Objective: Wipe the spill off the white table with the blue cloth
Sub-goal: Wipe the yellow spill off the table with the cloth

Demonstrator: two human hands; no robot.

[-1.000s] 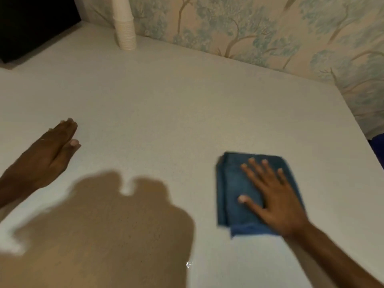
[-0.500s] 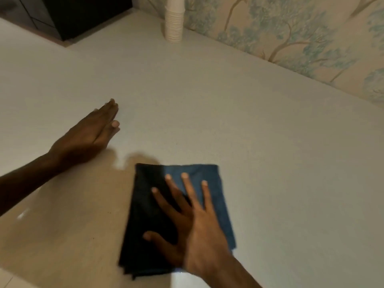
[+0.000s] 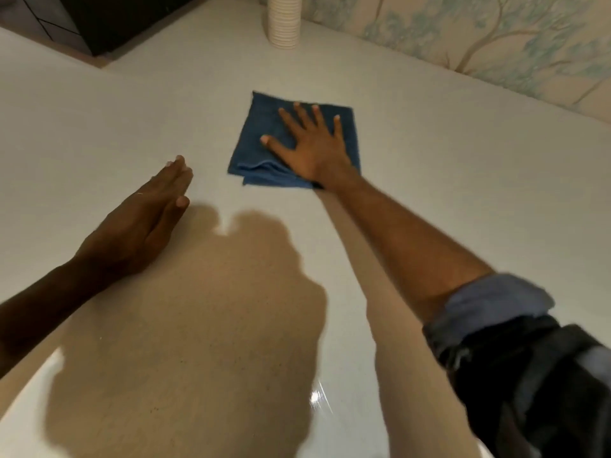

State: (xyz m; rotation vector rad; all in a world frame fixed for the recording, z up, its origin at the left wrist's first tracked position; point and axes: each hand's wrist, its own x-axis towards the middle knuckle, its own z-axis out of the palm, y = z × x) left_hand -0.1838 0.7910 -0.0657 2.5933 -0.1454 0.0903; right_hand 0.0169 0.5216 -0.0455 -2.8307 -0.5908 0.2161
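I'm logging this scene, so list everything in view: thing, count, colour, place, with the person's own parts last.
blue cloth: one, blue, folded, flat on the table's far middle, under the right hand.
white table: one, white, fills most of the view.
dark patch: one, brownish, on the near table; whether spill or shadow I cannot tell.
stack of paper cups: one stack, white, at the table's far edge by the wall.
wallpaper: beige with blue-green trees, behind the table.
dark cabinet: one, black, top left.
left hand: one, flat, fingers together, on the table.
right hand: one, fingers spread, pressing on the cloth.
rolled-up sleeve: one, grey-blue, on the right arm.
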